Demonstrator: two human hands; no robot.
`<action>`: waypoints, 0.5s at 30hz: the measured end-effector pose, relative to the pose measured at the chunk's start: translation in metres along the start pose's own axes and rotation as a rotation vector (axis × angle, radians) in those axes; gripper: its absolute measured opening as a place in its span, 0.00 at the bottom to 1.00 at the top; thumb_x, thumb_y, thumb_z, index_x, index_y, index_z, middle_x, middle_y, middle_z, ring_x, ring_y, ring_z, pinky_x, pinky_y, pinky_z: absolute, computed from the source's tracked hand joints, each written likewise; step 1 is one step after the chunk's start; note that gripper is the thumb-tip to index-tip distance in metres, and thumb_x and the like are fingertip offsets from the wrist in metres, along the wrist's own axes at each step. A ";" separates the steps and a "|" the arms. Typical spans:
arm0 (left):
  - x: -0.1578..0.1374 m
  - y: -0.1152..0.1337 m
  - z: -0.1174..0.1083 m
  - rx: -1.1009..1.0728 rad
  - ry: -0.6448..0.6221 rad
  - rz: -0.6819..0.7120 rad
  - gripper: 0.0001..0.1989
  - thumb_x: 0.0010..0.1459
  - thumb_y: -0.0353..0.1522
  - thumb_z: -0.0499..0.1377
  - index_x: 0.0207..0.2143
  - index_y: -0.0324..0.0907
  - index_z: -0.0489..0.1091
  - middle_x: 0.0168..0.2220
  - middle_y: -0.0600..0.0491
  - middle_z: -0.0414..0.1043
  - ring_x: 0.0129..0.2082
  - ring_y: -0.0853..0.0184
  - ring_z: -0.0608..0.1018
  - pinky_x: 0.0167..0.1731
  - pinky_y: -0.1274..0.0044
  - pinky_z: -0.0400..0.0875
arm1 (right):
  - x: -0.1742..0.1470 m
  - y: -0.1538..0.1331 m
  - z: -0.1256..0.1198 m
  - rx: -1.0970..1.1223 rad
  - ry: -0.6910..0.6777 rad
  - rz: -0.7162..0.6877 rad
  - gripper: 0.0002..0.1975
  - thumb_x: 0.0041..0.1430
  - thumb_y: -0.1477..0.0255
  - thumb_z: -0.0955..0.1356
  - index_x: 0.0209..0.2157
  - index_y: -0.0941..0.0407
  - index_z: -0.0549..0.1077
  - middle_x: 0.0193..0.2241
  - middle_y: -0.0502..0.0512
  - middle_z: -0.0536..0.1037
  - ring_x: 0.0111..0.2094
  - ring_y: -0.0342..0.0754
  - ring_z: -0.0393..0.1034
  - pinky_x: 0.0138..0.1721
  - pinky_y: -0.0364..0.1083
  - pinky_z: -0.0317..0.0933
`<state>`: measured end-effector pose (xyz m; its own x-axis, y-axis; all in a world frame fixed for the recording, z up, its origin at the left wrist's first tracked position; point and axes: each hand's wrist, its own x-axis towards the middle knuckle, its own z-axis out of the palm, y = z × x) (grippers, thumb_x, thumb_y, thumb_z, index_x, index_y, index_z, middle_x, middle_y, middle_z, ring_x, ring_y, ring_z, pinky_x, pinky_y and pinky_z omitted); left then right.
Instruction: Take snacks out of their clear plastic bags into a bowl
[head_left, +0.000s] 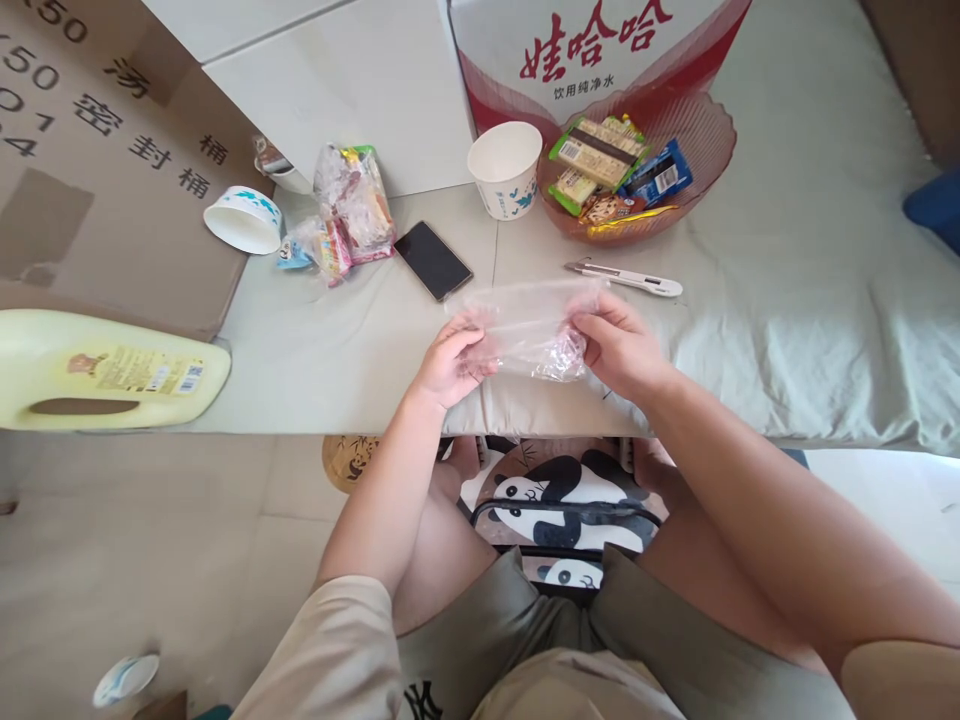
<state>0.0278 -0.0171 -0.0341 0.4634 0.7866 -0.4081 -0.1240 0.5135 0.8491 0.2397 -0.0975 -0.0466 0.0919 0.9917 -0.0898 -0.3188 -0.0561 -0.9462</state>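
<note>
A clear plastic bag (525, 330) is stretched between my two hands, above the front part of the cloth-covered surface. My left hand (452, 362) pinches its left end, thumb on top. At the other end, my right hand (616, 345) grips the crumpled side with its fingers closed. The bag is see-through, and I cannot make out anything inside it. Just beyond my right hand lies a white utility knife (630, 278). A dark phone (433, 260) rests beyond my left hand.
Behind the hands stand a paper cup (504, 175) and a pink bowl (716, 150) of packaged snacks. Further left are snack packages (352, 205), a tipped paper bowl (244, 222) and a yellow jug (112, 370). Cardboard boxes (127, 130) border the back left.
</note>
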 end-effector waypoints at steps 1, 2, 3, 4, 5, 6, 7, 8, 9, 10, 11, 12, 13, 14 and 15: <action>0.000 0.001 -0.001 -0.024 -0.023 0.003 0.07 0.47 0.31 0.63 0.32 0.43 0.69 0.21 0.59 0.67 0.19 0.73 0.72 0.19 0.81 0.68 | -0.001 -0.002 0.000 0.031 -0.021 0.001 0.15 0.54 0.55 0.71 0.32 0.52 0.71 0.22 0.48 0.69 0.23 0.44 0.64 0.25 0.45 0.60; 0.000 0.002 -0.002 -0.031 -0.052 0.001 0.06 0.48 0.33 0.62 0.28 0.43 0.68 0.22 0.57 0.68 0.19 0.72 0.72 0.19 0.80 0.69 | -0.001 -0.004 -0.001 0.035 -0.041 0.001 0.17 0.55 0.53 0.69 0.29 0.53 0.71 0.23 0.50 0.71 0.24 0.44 0.64 0.26 0.45 0.60; 0.000 0.003 -0.002 -0.021 -0.075 0.004 0.07 0.49 0.35 0.61 0.26 0.42 0.67 0.22 0.56 0.68 0.20 0.72 0.73 0.20 0.79 0.70 | -0.002 -0.005 -0.002 0.006 -0.055 -0.002 0.19 0.57 0.51 0.67 0.26 0.53 0.71 0.23 0.52 0.71 0.25 0.45 0.64 0.27 0.46 0.59; 0.000 0.002 -0.002 0.004 -0.084 0.016 0.09 0.50 0.37 0.60 0.23 0.42 0.65 0.22 0.55 0.67 0.21 0.72 0.72 0.21 0.79 0.70 | -0.003 -0.006 -0.003 -0.058 -0.054 -0.005 0.22 0.58 0.50 0.66 0.24 0.54 0.71 0.23 0.53 0.71 0.25 0.45 0.63 0.27 0.46 0.58; 0.001 0.001 -0.002 0.039 -0.074 0.036 0.10 0.50 0.37 0.61 0.23 0.42 0.64 0.22 0.56 0.66 0.21 0.73 0.72 0.21 0.80 0.69 | -0.003 -0.005 -0.003 -0.147 -0.038 -0.005 0.22 0.59 0.50 0.66 0.23 0.54 0.70 0.22 0.53 0.70 0.25 0.44 0.62 0.26 0.46 0.56; 0.002 0.000 -0.003 0.081 -0.050 0.063 0.10 0.48 0.35 0.63 0.23 0.42 0.64 0.22 0.57 0.65 0.22 0.74 0.71 0.22 0.81 0.68 | -0.003 -0.005 -0.004 -0.237 -0.006 -0.002 0.21 0.58 0.52 0.68 0.23 0.54 0.69 0.22 0.51 0.68 0.24 0.43 0.60 0.26 0.45 0.54; 0.004 -0.002 -0.003 0.122 -0.015 0.096 0.10 0.46 0.32 0.64 0.26 0.42 0.64 0.23 0.58 0.65 0.22 0.75 0.71 0.23 0.82 0.67 | -0.003 -0.003 -0.005 -0.308 0.034 0.006 0.17 0.56 0.56 0.71 0.26 0.54 0.69 0.22 0.49 0.67 0.24 0.42 0.59 0.26 0.45 0.53; 0.006 -0.005 -0.003 0.157 0.031 0.137 0.11 0.45 0.29 0.65 0.29 0.43 0.65 0.25 0.59 0.67 0.23 0.75 0.71 0.25 0.83 0.67 | -0.001 -0.002 -0.006 -0.342 0.077 0.017 0.13 0.53 0.60 0.73 0.30 0.53 0.70 0.22 0.47 0.67 0.23 0.42 0.58 0.26 0.44 0.52; 0.009 -0.007 -0.003 0.183 0.091 0.188 0.14 0.43 0.26 0.65 0.33 0.44 0.65 0.29 0.60 0.68 0.25 0.76 0.72 0.27 0.83 0.68 | 0.000 0.000 -0.007 -0.337 0.122 0.025 0.15 0.49 0.65 0.75 0.36 0.52 0.70 0.23 0.46 0.67 0.23 0.42 0.58 0.26 0.44 0.52; 0.011 -0.009 -0.004 0.203 0.163 0.252 0.17 0.43 0.24 0.65 0.36 0.45 0.65 0.32 0.60 0.70 0.27 0.76 0.73 0.29 0.83 0.68 | 0.002 0.002 -0.007 -0.303 0.172 0.023 0.21 0.46 0.68 0.76 0.42 0.51 0.69 0.24 0.44 0.67 0.23 0.42 0.59 0.26 0.44 0.53; 0.013 -0.010 -0.004 0.220 0.237 0.330 0.18 0.44 0.23 0.64 0.37 0.46 0.65 0.34 0.59 0.70 0.29 0.76 0.73 0.31 0.83 0.68 | 0.004 0.003 -0.007 -0.255 0.217 0.012 0.27 0.45 0.69 0.76 0.47 0.50 0.66 0.26 0.44 0.68 0.24 0.43 0.61 0.27 0.44 0.55; 0.015 -0.012 -0.004 0.237 0.296 0.406 0.18 0.44 0.23 0.63 0.37 0.46 0.65 0.35 0.59 0.69 0.30 0.76 0.73 0.32 0.83 0.68 | 0.005 0.004 -0.007 -0.212 0.250 -0.003 0.29 0.44 0.70 0.75 0.49 0.50 0.65 0.27 0.45 0.70 0.26 0.44 0.63 0.28 0.44 0.57; 0.016 -0.013 -0.004 0.254 0.327 0.465 0.16 0.45 0.23 0.63 0.36 0.45 0.65 0.34 0.59 0.68 0.30 0.76 0.72 0.32 0.83 0.67 | 0.007 0.004 -0.006 -0.190 0.263 -0.021 0.28 0.45 0.69 0.75 0.48 0.50 0.66 0.28 0.46 0.71 0.27 0.45 0.64 0.30 0.45 0.58; 0.016 -0.014 -0.004 0.273 0.322 0.497 0.13 0.47 0.24 0.63 0.35 0.45 0.65 0.32 0.59 0.67 0.29 0.76 0.71 0.31 0.83 0.66 | 0.007 0.004 -0.004 -0.190 0.264 -0.039 0.23 0.45 0.68 0.74 0.45 0.51 0.68 0.28 0.47 0.71 0.28 0.45 0.65 0.32 0.45 0.59; 0.015 -0.014 -0.003 0.294 0.288 0.503 0.11 0.48 0.26 0.63 0.33 0.44 0.65 0.30 0.59 0.66 0.27 0.75 0.71 0.31 0.82 0.66 | 0.007 0.004 -0.003 -0.209 0.254 -0.053 0.18 0.46 0.66 0.74 0.39 0.52 0.69 0.28 0.48 0.71 0.29 0.45 0.65 0.33 0.46 0.59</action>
<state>0.0337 -0.0119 -0.0534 0.1525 0.9880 0.0244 -0.0001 -0.0247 0.9997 0.2416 -0.0908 -0.0519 0.3437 0.9349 -0.0889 -0.1095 -0.0541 -0.9925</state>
